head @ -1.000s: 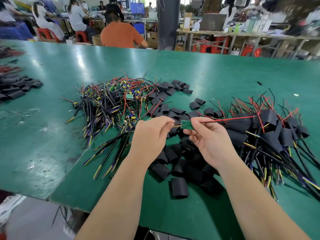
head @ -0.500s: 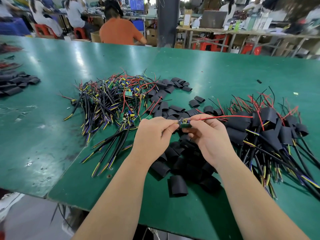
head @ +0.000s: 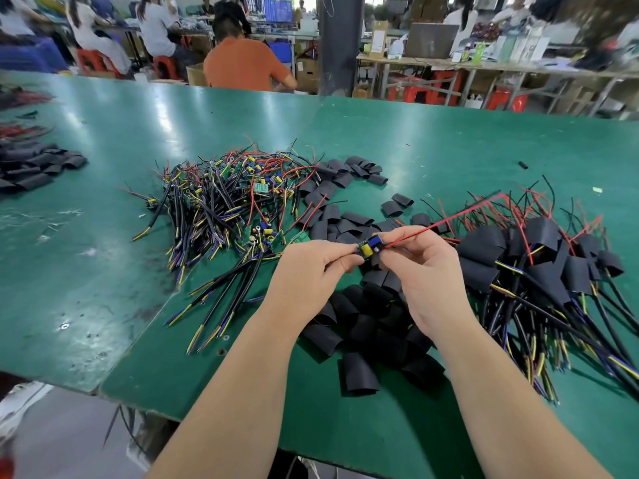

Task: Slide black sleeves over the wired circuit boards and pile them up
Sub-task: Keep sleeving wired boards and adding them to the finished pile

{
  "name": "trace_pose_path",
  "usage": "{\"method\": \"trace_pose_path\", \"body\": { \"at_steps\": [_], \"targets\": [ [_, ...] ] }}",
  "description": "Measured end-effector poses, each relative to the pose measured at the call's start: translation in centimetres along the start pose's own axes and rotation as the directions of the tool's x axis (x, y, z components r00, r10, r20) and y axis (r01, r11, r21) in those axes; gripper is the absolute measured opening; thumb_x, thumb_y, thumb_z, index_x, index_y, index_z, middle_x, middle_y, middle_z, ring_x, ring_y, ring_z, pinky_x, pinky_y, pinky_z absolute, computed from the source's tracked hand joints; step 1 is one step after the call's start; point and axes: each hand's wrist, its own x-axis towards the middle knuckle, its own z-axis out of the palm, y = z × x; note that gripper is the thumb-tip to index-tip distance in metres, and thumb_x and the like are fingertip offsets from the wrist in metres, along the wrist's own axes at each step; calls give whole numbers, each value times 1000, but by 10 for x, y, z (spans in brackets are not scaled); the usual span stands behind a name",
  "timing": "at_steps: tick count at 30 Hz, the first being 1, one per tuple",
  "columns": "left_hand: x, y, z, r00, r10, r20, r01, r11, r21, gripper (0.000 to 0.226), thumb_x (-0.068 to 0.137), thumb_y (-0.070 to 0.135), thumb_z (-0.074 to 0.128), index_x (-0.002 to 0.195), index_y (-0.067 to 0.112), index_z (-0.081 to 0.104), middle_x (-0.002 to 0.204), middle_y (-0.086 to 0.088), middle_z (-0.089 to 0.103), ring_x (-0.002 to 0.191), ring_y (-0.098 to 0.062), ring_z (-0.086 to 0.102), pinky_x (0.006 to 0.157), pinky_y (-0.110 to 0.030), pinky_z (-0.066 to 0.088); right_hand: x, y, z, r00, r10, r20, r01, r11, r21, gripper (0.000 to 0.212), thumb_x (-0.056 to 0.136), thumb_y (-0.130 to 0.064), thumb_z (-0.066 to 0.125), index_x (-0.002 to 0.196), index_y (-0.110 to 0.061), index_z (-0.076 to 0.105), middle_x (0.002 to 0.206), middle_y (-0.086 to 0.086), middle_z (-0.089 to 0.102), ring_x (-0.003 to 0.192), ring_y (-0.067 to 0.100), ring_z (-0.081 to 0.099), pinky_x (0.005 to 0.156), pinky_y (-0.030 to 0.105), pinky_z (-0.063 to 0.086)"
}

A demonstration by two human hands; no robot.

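Green table (head: pixel 432 140): sleeves (head: pixel 359 375), wired boards (head: pixel 224 195), perhaps scraps (head: pixel 597 190).

Bare boards (head: pixel 228 198) left, sleeves (head: pixel 359 316) centre, sleeved pile (head: pixel 539 264) right

Electronics assembly workshop, long green surface (head: pixel 449 140) heaped with wired circuit boards (head: pixel 228 195) and loose black sleeves (head: pixel 363 326), finished sleeved pile (head: pixel 539 257) on the right, seated workers (head: pixel 242 60) on red stools (head: pixel 166 65), cluttered benches (head: pixel 484 63) and cardboard boxes (head: pixel 378 38) behind
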Motion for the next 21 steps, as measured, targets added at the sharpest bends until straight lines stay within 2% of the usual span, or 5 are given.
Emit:
{"method": "trace_pose_path", "body": {
  "at_steps": [3,6,12,18,21],
  "targets": [
    [1,-1,2,999,26,40,-28,999,39,31,83,23,71,112,10,71,74,-7,67,70,-21,59,68,-35,46,2,4,-2,998,47,-36,-46,999,15,49,80,14,60,68,-32,71,76,1,73,76,18,68,76,33,55],
    [1,-1,5,996,44,80,-50,997,65,38,81,25,74,116,10,69,75,-3,61,71,-17,53,68,-31,43,3,6,-3,995,81,-61,-79,996,36,46,81,12,61,68,-31,71,79,5,73,81,27,70,82,42,57],
    [1,-3,6,993,111,31,-115,974,197,22,91,24,61,106,12,71,66,2,44,64,-16,45,57,-32,38,3,7,-2,991,116,-64,-112,992,66,28,81,9,65,79,-18,70,82,8,74,84,30,69,79,37,56],
    [1,-5,7,995,97,13,-98,978,184,22,92,24,58,100,10,73,66,-2,55,64,-19,51,58,-42,46,3,7,-1,994,102,-42,-98,992,84,32,82,9,64,78,-22,71,82,5,74,83,22,69,74,31,52],
    [1,-5,4,996,27,-80,-19,995,102,18,88,23,61,92,12,74,72,1,66,68,-17,59,64,-37,49,2,7,0,998,55,21,-57,993,99,40,83,12,61,84,-26,71,86,3,75,87,17,71,75,24,53]
  ]
}}
